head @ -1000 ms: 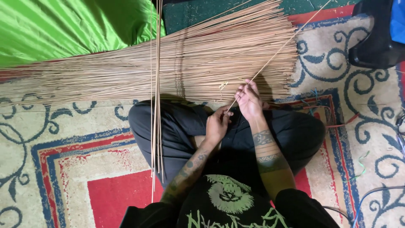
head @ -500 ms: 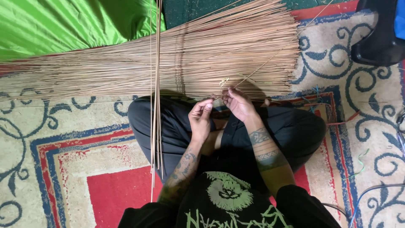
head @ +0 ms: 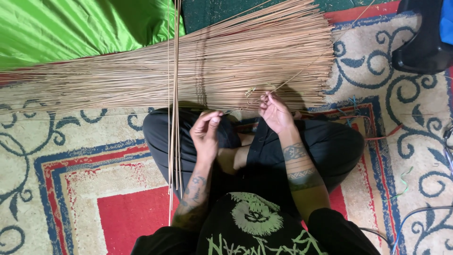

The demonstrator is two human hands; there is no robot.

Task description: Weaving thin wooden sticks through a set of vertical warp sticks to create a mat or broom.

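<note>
The right hand (head: 275, 112) pinches one thin stick (head: 302, 72) slanting up-right over the pile (head: 141, 80); the left hand (head: 206, 132), fingertips pinched empty, hovers nearby.

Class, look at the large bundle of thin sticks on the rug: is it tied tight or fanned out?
Fanned out. The stick bundle narrows at the left and spreads wide at the right; no tie shows.
</note>
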